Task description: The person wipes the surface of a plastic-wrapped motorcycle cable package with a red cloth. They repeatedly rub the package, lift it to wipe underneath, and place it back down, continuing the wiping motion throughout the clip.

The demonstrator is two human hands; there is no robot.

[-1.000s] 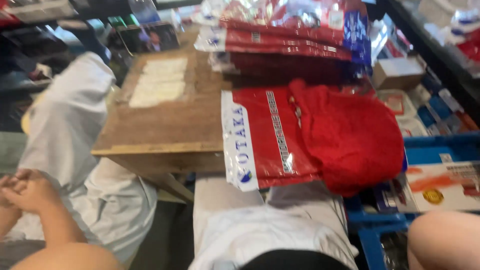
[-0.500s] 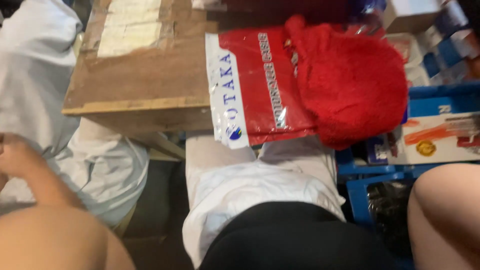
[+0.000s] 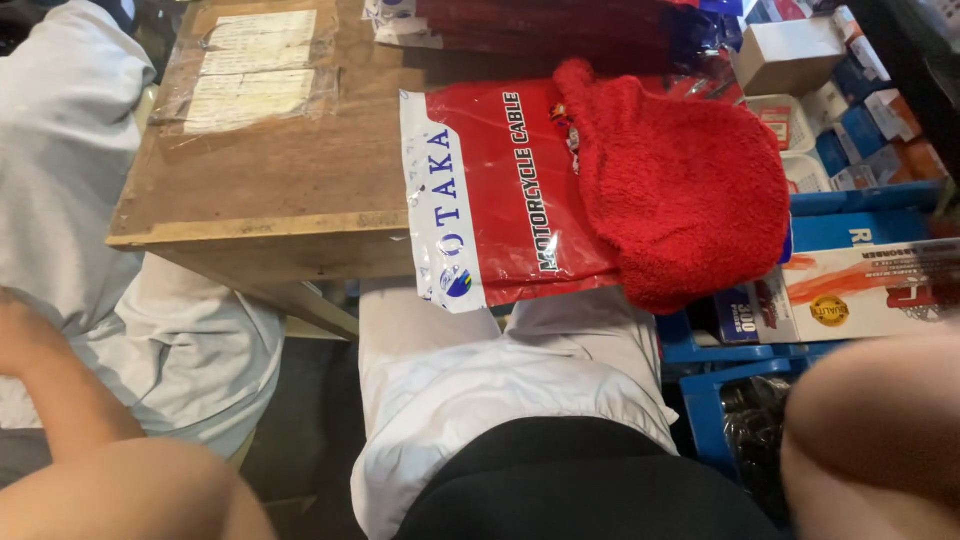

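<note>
The left hand is showing only at the frame's left edge, its forearm running down to the bottom corner; whether its fingers are curled or holding anything cannot be told. The right hand is lying outside the view, only a bare arm showing. Beyond the left hand, light grey trousers are lying, then a brown cardboard box. Farther right, a red and white plastic packet is overhanging the box, a red fuzzy cloth covering it.
</note>
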